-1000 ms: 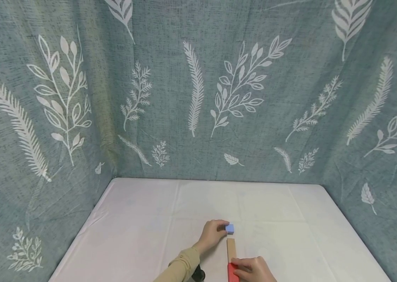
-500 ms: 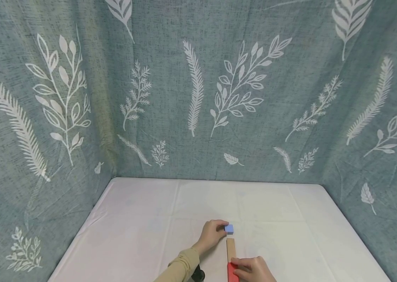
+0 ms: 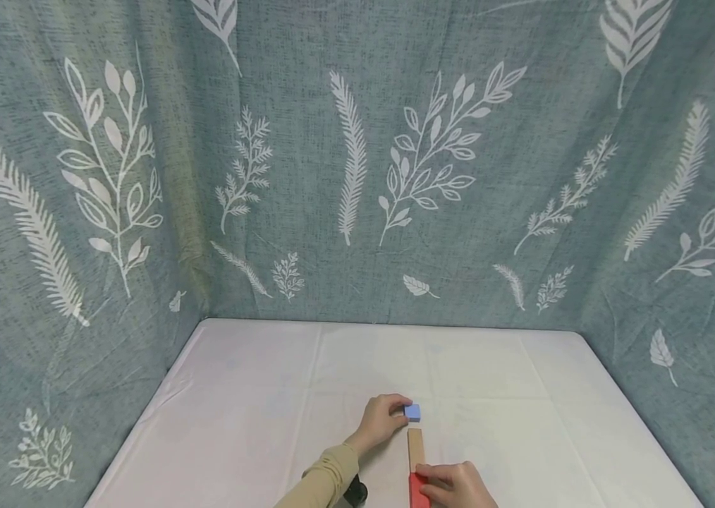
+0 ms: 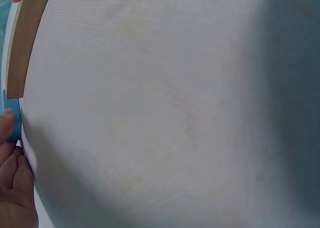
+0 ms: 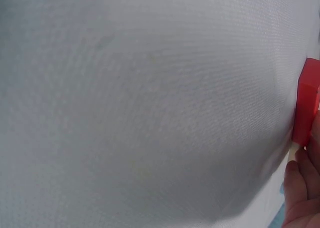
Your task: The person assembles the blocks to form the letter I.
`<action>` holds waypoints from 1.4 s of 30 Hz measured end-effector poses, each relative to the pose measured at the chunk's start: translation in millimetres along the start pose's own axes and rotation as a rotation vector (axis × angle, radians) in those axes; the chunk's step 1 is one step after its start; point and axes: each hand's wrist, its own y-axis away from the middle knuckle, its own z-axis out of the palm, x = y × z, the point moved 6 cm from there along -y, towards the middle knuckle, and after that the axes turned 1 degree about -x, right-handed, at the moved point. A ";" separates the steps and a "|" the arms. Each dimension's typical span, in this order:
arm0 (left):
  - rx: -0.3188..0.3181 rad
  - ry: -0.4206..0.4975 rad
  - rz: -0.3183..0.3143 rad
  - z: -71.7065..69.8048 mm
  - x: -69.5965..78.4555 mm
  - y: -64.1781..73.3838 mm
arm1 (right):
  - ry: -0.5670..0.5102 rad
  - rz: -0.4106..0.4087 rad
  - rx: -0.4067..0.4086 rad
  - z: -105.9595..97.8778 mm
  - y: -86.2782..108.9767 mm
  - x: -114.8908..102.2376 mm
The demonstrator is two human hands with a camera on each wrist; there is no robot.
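Left of a small blue block (image 3: 412,413), my left hand (image 3: 378,423) pinches it between thumb and fingers. Nearer to me lies a slim, flat wooden strip (image 3: 417,450), a small gap separating its far end from the blue block in the head view. A red block (image 3: 419,492) lines up with the strip's near end; whether the two are joined I cannot tell. My right hand (image 3: 457,485) pinches the red block from the right, near where red meets wood. In the left wrist view the thumb lies on the blue block (image 4: 13,119).
A white cloth (image 3: 256,395) covers the table. Behind it and at both sides hangs a green-blue curtain (image 3: 307,176) with white leaf patterns. A black device (image 3: 355,492) sits at my left wrist.
Both hands and the pieces stay practically in place; the whole head view shifts only very slightly.
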 end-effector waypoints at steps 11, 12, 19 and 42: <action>-0.016 0.028 -0.013 -0.5 2.4 2.4 | -0.029 0.058 -0.023 0.0 1.3 -0.4; -0.021 0.037 -0.018 -0.8 2.6 2.6 | -0.028 0.056 -0.023 0.1 1.5 -0.5; -0.045 0.078 -0.051 -2.5 1.1 4.8 | -0.031 0.054 -0.030 2.3 1.0 1.1; 0.090 0.154 -0.099 -22.9 -14.1 8.3 | 0.120 0.035 -0.089 1.5 -7.4 2.6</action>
